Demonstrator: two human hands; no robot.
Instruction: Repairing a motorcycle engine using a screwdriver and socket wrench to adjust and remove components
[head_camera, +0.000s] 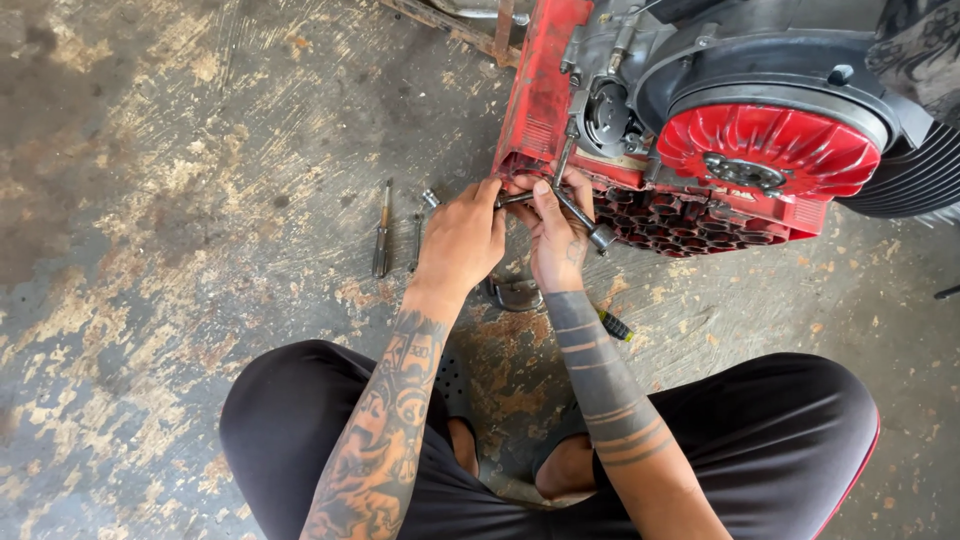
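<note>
A red engine housing (535, 110) with a red finned fan cover (770, 145) stands on the concrete floor ahead of me. A three-armed metal socket wrench (580, 215) is set against the housing's lower edge. My left hand (460, 240) grips one arm of the wrench. Beside it, my right hand (555, 235) has its fingers closed around the wrench's centre. One wrench arm runs up to the housing, and another sticks out to the right, ending in a socket (603, 238).
A screwdriver (382, 235) and a thin metal tool (418, 235) lie on the floor left of my hands. A metal part (512, 295) and a yellow-black handled tool (615, 326) lie below my wrists. My knees in black trousers (290, 410) frame the bottom.
</note>
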